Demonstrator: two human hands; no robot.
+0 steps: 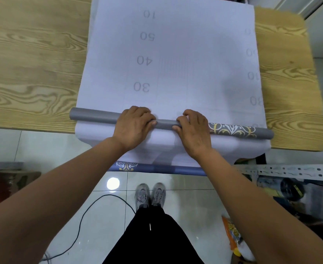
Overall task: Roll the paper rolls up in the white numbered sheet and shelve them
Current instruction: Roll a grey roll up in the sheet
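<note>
A white numbered sheet lies spread over the wooden table, its near end hanging over the front edge. Across that end lies a grey paper roll with white and gold ornament near its right end. My left hand and my right hand grip the roll side by side at its middle, fingers curled over the top and thumbs at the near side. Below the hanging sheet end, a second grey ornamented roll shows at about knee height; what bears it is hidden.
A metal shelf rail with cluttered items under it stands at the right. A black cable runs over the tiled floor at the left. An orange packet lies on the floor at the lower right. My shoes are below the table edge.
</note>
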